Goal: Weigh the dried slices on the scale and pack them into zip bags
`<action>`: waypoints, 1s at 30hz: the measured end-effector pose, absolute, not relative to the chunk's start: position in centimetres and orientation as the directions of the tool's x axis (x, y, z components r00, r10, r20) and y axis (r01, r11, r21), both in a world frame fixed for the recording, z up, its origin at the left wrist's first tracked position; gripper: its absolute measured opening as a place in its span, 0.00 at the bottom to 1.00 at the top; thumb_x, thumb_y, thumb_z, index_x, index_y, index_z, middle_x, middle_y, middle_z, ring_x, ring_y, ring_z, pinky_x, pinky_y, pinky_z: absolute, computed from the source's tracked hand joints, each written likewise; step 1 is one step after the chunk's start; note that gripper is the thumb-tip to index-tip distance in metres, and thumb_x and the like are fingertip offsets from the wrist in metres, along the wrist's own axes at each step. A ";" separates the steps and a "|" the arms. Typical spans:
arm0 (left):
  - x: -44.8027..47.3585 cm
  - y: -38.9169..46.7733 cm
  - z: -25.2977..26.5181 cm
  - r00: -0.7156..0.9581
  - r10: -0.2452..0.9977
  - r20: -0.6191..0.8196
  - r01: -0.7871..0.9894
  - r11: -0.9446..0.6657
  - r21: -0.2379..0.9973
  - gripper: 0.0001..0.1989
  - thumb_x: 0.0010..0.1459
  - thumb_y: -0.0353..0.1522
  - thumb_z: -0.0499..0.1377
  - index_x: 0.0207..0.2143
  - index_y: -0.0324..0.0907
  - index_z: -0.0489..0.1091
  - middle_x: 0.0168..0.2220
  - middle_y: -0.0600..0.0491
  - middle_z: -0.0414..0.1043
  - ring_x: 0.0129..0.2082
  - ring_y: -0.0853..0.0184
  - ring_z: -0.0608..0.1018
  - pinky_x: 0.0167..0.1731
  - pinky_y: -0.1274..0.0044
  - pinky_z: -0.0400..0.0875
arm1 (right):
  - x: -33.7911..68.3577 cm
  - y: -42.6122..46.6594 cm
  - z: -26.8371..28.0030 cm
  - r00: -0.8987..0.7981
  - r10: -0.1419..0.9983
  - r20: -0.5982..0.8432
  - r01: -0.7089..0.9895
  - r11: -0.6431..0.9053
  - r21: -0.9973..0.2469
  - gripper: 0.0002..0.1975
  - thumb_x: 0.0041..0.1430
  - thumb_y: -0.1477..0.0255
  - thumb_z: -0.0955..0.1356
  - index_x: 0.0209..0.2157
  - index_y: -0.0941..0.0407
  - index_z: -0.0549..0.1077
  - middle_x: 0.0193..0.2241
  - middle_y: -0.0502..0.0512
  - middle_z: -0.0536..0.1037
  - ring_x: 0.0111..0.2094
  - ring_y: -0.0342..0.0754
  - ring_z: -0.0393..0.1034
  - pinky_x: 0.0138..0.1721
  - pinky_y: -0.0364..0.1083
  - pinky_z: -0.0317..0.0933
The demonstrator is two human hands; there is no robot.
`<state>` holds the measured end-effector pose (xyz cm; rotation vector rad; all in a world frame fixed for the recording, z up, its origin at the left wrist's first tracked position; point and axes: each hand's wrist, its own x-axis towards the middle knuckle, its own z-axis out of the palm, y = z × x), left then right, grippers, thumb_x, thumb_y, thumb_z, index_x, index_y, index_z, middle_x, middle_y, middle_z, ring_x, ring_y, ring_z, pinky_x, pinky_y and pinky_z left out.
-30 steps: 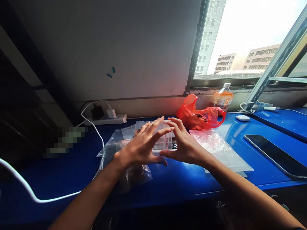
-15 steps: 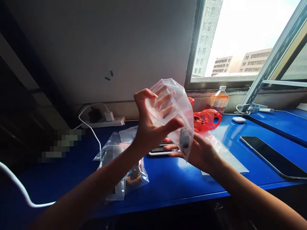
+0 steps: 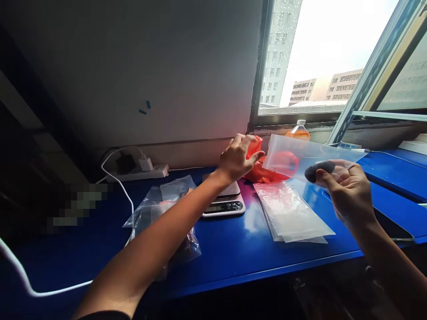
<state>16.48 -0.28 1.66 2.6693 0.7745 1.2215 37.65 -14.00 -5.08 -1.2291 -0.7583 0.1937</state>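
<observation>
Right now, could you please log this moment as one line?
right hand: holds clear bag with dark object | left hand: open, nearest red bag, contact unclear | blue table: scale, flat bags

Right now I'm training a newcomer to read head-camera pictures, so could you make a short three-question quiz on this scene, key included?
1. Which hand grips the clear bag with the dark object?
2. True or false: the digital scale is left of the flat clear bags on the table.
3. What colour is the crumpled bag just behind the left hand? A) green, B) red, C) yellow.

Key: 1. the right hand; 2. true; 3. B.
</observation>
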 end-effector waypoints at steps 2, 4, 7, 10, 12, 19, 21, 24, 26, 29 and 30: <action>18.8 1.0 2.4 0.498 0.599 0.627 0.505 -0.788 0.352 0.27 0.57 0.39 0.64 0.57 0.42 0.63 0.54 0.43 0.68 0.53 0.56 0.71 0.50 0.67 0.68 | 38.6 -13.5 -5.4 0.750 0.437 0.496 0.408 0.284 -0.868 0.24 0.41 0.68 0.76 0.41 0.50 0.66 0.34 0.57 0.77 0.34 0.55 0.76 0.41 0.57 0.70; 20.3 2.3 3.1 0.484 0.688 0.541 0.570 -0.717 0.401 0.24 0.56 0.35 0.65 0.55 0.43 0.66 0.50 0.44 0.72 0.51 0.56 0.73 0.50 0.67 0.67 | 39.2 -13.0 -5.7 0.708 0.419 0.569 0.559 0.159 -0.814 0.21 0.44 0.65 0.74 0.40 0.51 0.65 0.34 0.58 0.77 0.34 0.57 0.75 0.39 0.58 0.69; 21.1 4.0 3.5 0.486 0.755 0.440 0.597 -0.654 0.464 0.08 0.56 0.30 0.61 0.40 0.41 0.74 0.39 0.46 0.78 0.42 0.58 0.77 0.43 0.71 0.69 | 39.5 -12.4 -5.4 0.550 0.465 0.693 0.778 0.015 -0.628 0.16 0.50 0.62 0.70 0.39 0.52 0.66 0.36 0.60 0.77 0.38 0.59 0.74 0.41 0.58 0.67; 20.9 4.8 3.5 0.487 0.781 0.390 0.589 -0.624 0.514 0.05 0.57 0.31 0.60 0.33 0.39 0.75 0.37 0.45 0.79 0.38 0.61 0.78 0.40 0.73 0.69 | 39.4 -11.7 -4.6 0.365 0.501 0.785 0.910 -0.017 -0.413 0.15 0.55 0.64 0.68 0.43 0.54 0.67 0.41 0.64 0.77 0.42 0.60 0.73 0.42 0.55 0.66; 20.9 4.8 3.4 0.477 0.791 0.384 0.579 -0.611 0.539 0.08 0.57 0.34 0.61 0.35 0.38 0.75 0.40 0.43 0.78 0.40 0.61 0.78 0.42 0.73 0.69 | 39.3 -11.3 -4.1 0.288 0.529 0.798 0.947 -0.032 -0.320 0.14 0.57 0.65 0.67 0.44 0.55 0.68 0.42 0.66 0.77 0.42 0.60 0.73 0.40 0.54 0.65; 22.2 4.6 3.2 0.454 0.813 0.365 0.513 -0.574 0.639 0.02 0.54 0.30 0.63 0.31 0.40 0.75 0.37 0.46 0.78 0.40 0.61 0.77 0.44 0.70 0.69 | 38.6 -10.0 -2.9 0.157 0.641 0.752 0.985 -0.050 -0.163 0.15 0.59 0.64 0.65 0.46 0.56 0.70 0.43 0.63 0.76 0.39 0.57 0.72 0.34 0.50 0.62; 22.0 4.6 3.2 0.476 0.802 0.360 0.445 -0.573 0.689 0.06 0.57 0.27 0.59 0.37 0.39 0.75 0.37 0.47 0.78 0.38 0.64 0.78 0.41 0.73 0.70 | 38.1 -9.1 -1.8 0.138 0.688 0.713 0.990 -0.078 -0.116 0.16 0.60 0.64 0.65 0.47 0.55 0.70 0.42 0.62 0.76 0.38 0.57 0.72 0.33 0.50 0.62; 21.0 4.5 3.5 0.532 0.777 0.336 0.342 -0.561 0.754 0.16 0.59 0.25 0.55 0.49 0.38 0.72 0.35 0.48 0.78 0.32 0.69 0.77 0.35 0.78 0.71 | 37.3 -7.0 0.4 0.116 0.737 0.666 0.992 -0.119 -0.041 0.17 0.59 0.64 0.65 0.49 0.55 0.70 0.41 0.62 0.76 0.37 0.56 0.71 0.33 0.50 0.61; 20.1 4.5 3.7 0.554 0.769 0.318 0.302 -0.542 0.785 0.23 0.58 0.23 0.53 0.56 0.40 0.67 0.34 0.49 0.78 0.30 0.70 0.77 0.33 0.78 0.71 | 36.8 -5.7 1.9 0.107 0.745 0.659 0.990 -0.144 0.002 0.17 0.59 0.65 0.66 0.48 0.56 0.71 0.41 0.63 0.76 0.37 0.57 0.71 0.34 0.51 0.61; 19.2 4.6 3.9 0.566 0.766 0.305 0.273 -0.523 0.807 0.29 0.57 0.22 0.54 0.61 0.42 0.62 0.35 0.49 0.78 0.30 0.69 0.77 0.34 0.77 0.71 | 36.1 -4.1 3.4 0.092 0.735 0.672 0.986 -0.160 0.040 0.18 0.58 0.67 0.66 0.49 0.58 0.71 0.42 0.66 0.75 0.38 0.59 0.71 0.35 0.54 0.61; 19.0 4.7 3.9 0.563 0.767 0.307 0.270 -0.523 0.809 0.29 0.56 0.22 0.54 0.62 0.41 0.61 0.36 0.49 0.77 0.31 0.69 0.77 0.35 0.76 0.72 | 35.9 -3.6 3.7 0.089 0.734 0.673 0.986 -0.159 0.043 0.18 0.59 0.67 0.66 0.50 0.58 0.70 0.42 0.67 0.74 0.38 0.60 0.71 0.35 0.54 0.61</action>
